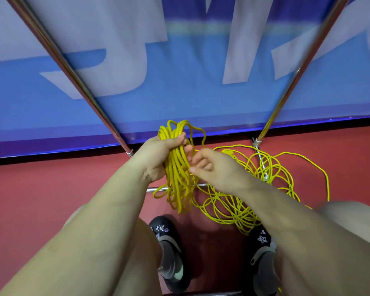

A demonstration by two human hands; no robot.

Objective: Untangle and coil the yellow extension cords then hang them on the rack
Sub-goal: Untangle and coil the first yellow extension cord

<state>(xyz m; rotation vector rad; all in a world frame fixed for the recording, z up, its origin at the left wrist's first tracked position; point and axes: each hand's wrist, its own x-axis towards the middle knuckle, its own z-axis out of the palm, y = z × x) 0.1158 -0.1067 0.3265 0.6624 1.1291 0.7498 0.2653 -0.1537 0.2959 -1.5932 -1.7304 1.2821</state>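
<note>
Yellow coil [176, 167] hanging lengthwise, near-vertical, in left hand [158, 159], fingers [178, 139] clenching round upper loops. Right hand [214, 167] sitting just right of coil, fingers loosely curled, seemingly pinching thin strand; cannot tell for sure. Loose tangle [250, 189] lying on red floor [51, 184], right of coil, nearer right hand, trailing over rack base [263, 165].

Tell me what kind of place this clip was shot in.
Probably an indoor sports hall or event venue, though that is a guess: a red floor, a big blue banner with white lettering, and a metal rack standing before it.
</note>
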